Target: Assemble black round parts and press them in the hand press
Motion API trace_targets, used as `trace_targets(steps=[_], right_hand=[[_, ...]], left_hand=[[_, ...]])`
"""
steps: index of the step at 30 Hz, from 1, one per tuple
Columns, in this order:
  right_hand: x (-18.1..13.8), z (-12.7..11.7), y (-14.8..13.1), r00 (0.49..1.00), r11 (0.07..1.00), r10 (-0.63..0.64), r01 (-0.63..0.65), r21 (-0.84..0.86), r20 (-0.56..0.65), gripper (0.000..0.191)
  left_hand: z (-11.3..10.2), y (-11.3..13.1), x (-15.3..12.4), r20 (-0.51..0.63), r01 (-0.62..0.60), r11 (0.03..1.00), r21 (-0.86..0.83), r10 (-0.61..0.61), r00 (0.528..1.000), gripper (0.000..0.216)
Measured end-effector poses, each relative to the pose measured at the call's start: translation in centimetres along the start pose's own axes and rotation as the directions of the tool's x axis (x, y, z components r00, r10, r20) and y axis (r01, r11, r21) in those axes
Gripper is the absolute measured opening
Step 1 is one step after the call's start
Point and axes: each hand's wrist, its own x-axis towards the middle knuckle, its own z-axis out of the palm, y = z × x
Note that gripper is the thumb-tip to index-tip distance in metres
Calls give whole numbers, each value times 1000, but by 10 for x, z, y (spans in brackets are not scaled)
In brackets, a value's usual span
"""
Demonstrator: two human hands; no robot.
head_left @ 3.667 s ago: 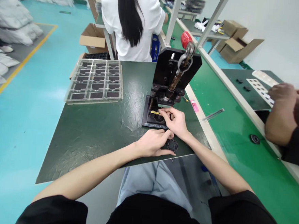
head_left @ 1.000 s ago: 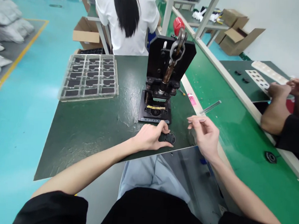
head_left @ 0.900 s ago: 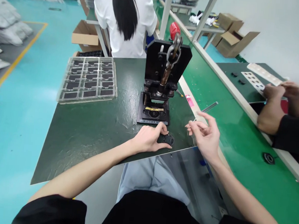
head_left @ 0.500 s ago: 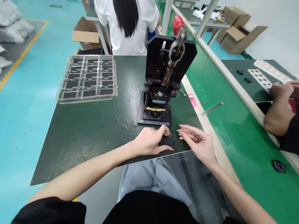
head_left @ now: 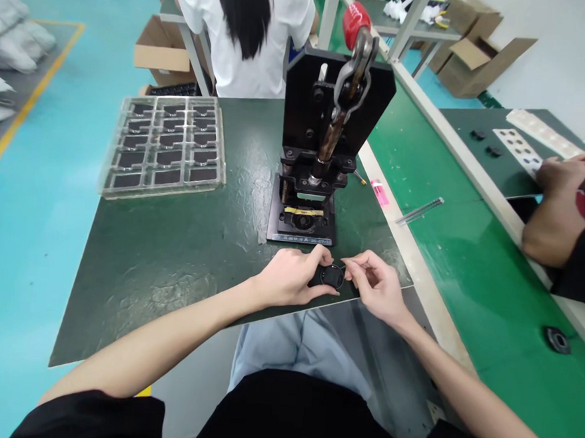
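My left hand (head_left: 296,274) grips a small black round-ended plastic part (head_left: 332,276) between thumb and fingers, low over the front edge of the dark green table (head_left: 185,251). From the other side my right hand (head_left: 374,286) meets it, thumb and fingertips pinched together at the part's right edge. Whatever the pinch holds is too small to make out. Just beyond both hands stands a black hand press (head_left: 334,115) with a red lever knob (head_left: 356,24). A yellow strip (head_left: 304,212) lies across the fixture at its base.
A clear tray (head_left: 164,147) of black parts lies at the table's left. To the right runs a green conveyor belt (head_left: 450,257) carrying a black part (head_left: 556,339). Pink tape (head_left: 380,193) is by the rail. A co-worker's hands (head_left: 571,173) are at right; another person (head_left: 245,35) sits ahead.
My right hand has moved left to the black part, and its loosely spread fingers have closed into a pinch. My left hand keeps its hold. The view has shifted slightly.
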Motion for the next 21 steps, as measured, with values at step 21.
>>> trace_targets(steps=[21], right_hand=[[-3, 10, 2, 989, 967, -137, 144, -208, 47, 24]], left_hand=[[0, 2, 2, 3, 46, 997, -57, -46, 999, 59]])
